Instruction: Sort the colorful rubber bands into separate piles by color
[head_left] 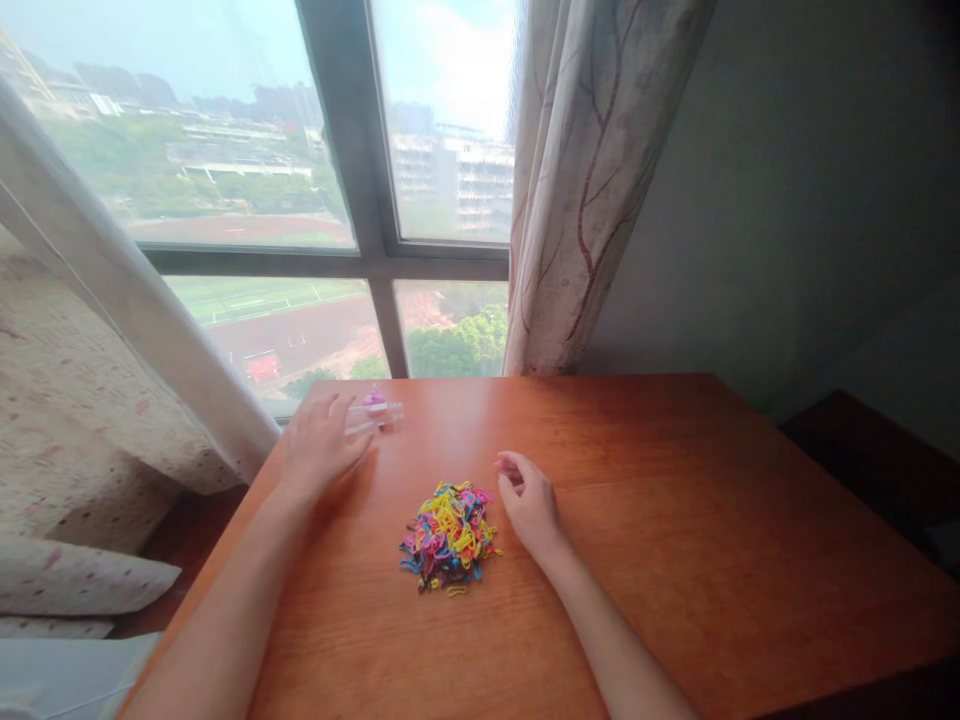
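Observation:
A heap of small coloured loops point(450, 535), in yellow, pink, blue, orange and black, lies on the wooden table point(637, 520). They look like plastic stitch markers or little bands; they are too small to be sure. My left hand point(322, 440) is at the table's far left, its fingers spread and thumb apart. Beside it, partly between thumb and fingers, is a clear plastic container point(386, 412); I cannot tell whether they touch. A small pink thing point(373, 398) shows there. My right hand point(529, 500) rests just right of the heap, fingers loosely curled, nothing visible in them.
A window point(360, 265) stands behind the table's far edge. Patterned curtains hang at the left point(90, 380) and to the right of the glass point(577, 190). A dark wall point(772, 200) runs along the right. Something pale point(75, 670) sits at the lower left.

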